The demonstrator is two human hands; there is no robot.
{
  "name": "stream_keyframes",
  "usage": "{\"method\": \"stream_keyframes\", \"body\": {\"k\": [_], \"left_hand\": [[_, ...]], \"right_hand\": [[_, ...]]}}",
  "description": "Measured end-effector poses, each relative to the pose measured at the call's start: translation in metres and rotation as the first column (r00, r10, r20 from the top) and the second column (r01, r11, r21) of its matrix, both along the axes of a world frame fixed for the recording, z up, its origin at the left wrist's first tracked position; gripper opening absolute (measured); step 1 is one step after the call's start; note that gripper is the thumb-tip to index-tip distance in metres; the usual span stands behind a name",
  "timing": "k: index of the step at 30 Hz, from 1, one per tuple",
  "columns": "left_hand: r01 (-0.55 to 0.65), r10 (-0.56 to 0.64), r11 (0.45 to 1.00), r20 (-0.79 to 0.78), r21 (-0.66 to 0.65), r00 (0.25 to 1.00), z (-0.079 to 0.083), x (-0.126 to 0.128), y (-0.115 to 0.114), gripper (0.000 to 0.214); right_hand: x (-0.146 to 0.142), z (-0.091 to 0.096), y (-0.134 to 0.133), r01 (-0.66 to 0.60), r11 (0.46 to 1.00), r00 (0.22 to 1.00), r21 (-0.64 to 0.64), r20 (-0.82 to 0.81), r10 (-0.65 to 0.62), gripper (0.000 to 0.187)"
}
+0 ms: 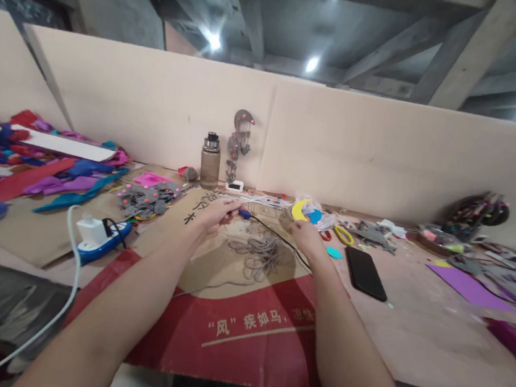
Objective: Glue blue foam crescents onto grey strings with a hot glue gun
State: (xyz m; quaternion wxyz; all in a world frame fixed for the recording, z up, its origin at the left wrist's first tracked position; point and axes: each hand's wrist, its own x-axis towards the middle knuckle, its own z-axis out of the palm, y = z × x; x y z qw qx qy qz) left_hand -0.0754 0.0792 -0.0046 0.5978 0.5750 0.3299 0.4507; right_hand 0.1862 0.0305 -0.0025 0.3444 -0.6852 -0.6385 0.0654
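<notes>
My left hand (218, 215) is closed in a pinch at the end of a small blue-handled tool (245, 214). A black cord (276, 233) runs from this tool down to the right and passes behind my right forearm. My right hand (305, 233) has its fingers pressed together over the far right part of the cardboard; whatever is in them is hidden. Just behind it lie a yellow crescent (300, 209) and a blue piece (315, 216). Below and between both hands, loose loops of grey string (258, 255) rest on the cardboard sheet (211, 275).
A black phone (365, 273) and yellow-handled scissors (343, 235) lie on the right. Left are a blue power strip (102, 250), grey pieces with pink dots (148, 198) and coloured fabric strips (59, 180). A bottle (210, 162) stands behind, beside a hanging grey moon ornament (241, 135).
</notes>
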Motion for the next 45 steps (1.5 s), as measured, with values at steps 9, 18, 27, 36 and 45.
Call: {"method": "stream_keyframes", "body": {"k": [9,18,27,36,45], "left_hand": [[0.16,-0.087,0.967,-0.332,0.198,0.939,0.005,0.029,-0.029,0.04],[0.028,-0.014,0.994,-0.13,0.106,0.991,-0.001,0.026,-0.026,0.032],[0.103,0.015,0.972,0.495,-0.21,0.869,0.008,0.032,-0.032,0.013],[0.19,-0.071,0.953,0.435,-0.236,0.897,-0.003,0.043,-0.038,0.02],[0.17,-0.139,0.973,0.195,-0.154,0.971,0.001,0.055,-0.057,0.021]], "right_hand": [[-0.069,-0.002,-0.025,-0.471,0.859,0.854,0.2,-0.141,0.501,0.05],[-0.043,0.012,-0.023,-0.033,0.971,0.943,0.236,-0.314,0.109,0.03],[-0.051,-0.003,-0.019,-0.141,0.99,0.96,0.005,-0.244,0.138,0.022],[-0.042,-0.01,-0.006,-0.063,0.998,0.987,0.005,-0.151,0.063,0.022],[0.064,0.018,0.038,0.386,0.921,0.922,0.049,0.016,-0.387,0.034]]}}
